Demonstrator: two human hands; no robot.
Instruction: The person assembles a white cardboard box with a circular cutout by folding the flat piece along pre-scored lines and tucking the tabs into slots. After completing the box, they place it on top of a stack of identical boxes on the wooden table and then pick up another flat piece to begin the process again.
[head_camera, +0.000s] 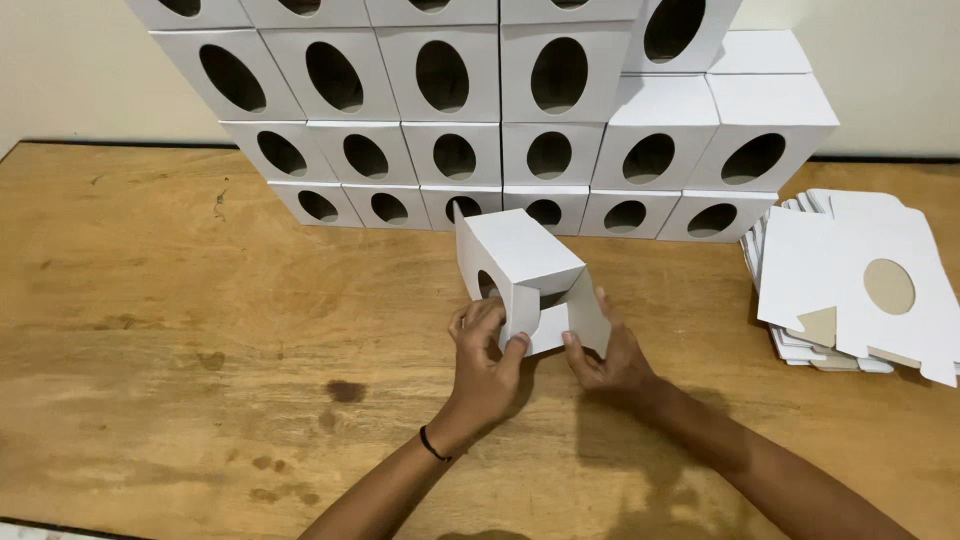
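Observation:
A half-folded white cardboard box (520, 262) with an oval window stands tilted on the wooden table (150, 330), just in front of me. My left hand (483, 365), with a black band on its wrist, grips the box's near corner and one open flap. My right hand (605, 352) pinches the other open flap on the box's right side. The box's near end is still open, with both flaps sticking out.
A wall of finished white boxes (470, 100) with oval holes is stacked several rows high along the back of the table. A pile of flat, unfolded box blanks (860, 290) lies at the right edge. A dark stain (345, 391) marks the wood near my left arm.

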